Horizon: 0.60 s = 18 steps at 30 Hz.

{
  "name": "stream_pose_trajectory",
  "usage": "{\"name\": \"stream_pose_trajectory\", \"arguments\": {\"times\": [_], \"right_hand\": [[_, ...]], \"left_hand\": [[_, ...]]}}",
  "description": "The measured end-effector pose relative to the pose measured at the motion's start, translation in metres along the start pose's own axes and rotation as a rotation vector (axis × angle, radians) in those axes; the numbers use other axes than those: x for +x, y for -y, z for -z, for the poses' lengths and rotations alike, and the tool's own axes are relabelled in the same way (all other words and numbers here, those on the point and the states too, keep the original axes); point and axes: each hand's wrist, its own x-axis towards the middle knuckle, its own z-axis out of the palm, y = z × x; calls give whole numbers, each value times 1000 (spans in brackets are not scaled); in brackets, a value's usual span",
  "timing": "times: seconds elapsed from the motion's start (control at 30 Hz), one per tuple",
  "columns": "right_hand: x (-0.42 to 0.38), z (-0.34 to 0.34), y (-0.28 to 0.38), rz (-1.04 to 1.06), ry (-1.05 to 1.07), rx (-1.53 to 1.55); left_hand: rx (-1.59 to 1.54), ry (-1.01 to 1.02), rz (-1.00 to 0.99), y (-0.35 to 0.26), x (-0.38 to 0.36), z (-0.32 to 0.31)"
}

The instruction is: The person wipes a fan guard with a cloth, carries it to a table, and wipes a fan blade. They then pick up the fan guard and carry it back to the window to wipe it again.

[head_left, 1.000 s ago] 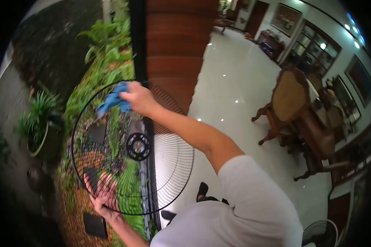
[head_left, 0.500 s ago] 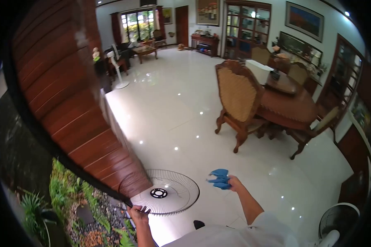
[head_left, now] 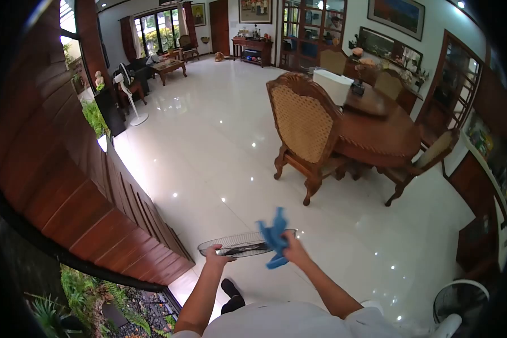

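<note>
Wire fan grille (head_left: 239, 245) held flat and nearly edge-on, its near rim pinched in the left hand (head_left: 216, 258). Right hand (head_left: 292, 252) is clenched round a blue cloth (head_left: 274, 236) at the grille's far rim. Looks light but springy, thin wires bendable: best gripped by the outer ring. Cloth's limp. Beyond the hands, a wooden chair (head_left: 306, 132).

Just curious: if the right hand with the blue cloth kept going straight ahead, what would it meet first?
Probably the wire fan guard: the right hand with the blue cloth is already at its rim. Beyond lies bare floor; depth is unclear.
</note>
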Motion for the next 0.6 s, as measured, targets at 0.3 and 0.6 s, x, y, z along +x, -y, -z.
{"name": "stream_pose_trajectory", "arguments": {"times": [0.3, 0.6], "right_hand": [[211, -149, 48, 499, 128, -909], [450, -98, 118, 338, 296, -717]], "left_hand": [[-144, 179, 59, -106, 40, -99], [1428, 177, -1334, -281, -36, -155]]}}
